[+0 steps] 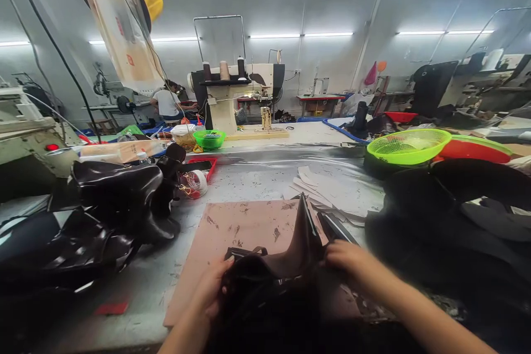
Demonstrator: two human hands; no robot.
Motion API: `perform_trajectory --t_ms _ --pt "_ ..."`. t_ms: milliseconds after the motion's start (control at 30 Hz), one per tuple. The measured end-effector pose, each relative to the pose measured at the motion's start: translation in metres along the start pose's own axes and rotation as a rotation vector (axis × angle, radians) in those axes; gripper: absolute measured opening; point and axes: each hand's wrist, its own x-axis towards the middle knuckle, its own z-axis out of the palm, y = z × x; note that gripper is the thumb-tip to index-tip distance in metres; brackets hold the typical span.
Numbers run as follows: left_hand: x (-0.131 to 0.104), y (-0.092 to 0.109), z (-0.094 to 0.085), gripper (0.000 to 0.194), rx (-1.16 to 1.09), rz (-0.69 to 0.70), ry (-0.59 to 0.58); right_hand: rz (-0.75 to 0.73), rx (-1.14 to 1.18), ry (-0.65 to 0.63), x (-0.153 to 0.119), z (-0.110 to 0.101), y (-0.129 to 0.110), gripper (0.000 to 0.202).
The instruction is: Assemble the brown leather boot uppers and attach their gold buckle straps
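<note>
A dark, glossy leather-like piece point(282, 287) is spread between my two hands above a pinkish-brown board point(240, 227). My left hand point(211, 287) grips its left edge, thumb on top and the other fingers partly hidden beneath. On the other side, my right hand point(348, 265) has its fingers closed on the piece's right part, near an upright fold. The folded edge rises to a point over the board. What lies under the piece is hidden, and its lower part is lost in dark shadow. Dark marks cover the board's surface.
Shiny black pieces point(120, 193) are heaped at left, dark pieces point(435, 232) at right. Behind the board lie pale grey sheets point(323, 191). A red tray point(209, 168), a green basket point(209, 139), a yellow-green sieve point(409, 146) and a sewing machine point(232, 99) stand farther back. A person point(167, 102) sits beyond.
</note>
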Motion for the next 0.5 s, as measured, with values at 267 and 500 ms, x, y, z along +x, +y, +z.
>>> perform_trajectory --t_ms 267,500 --pt "-0.001 -0.001 0.006 0.010 0.084 0.041 -0.040 0.387 0.166 0.441 0.027 -0.043 -0.027 0.039" --pt "-0.005 0.001 -0.018 0.019 0.170 0.101 -0.139 0.640 0.440 0.176 0.067 -0.037 -0.030 0.026"
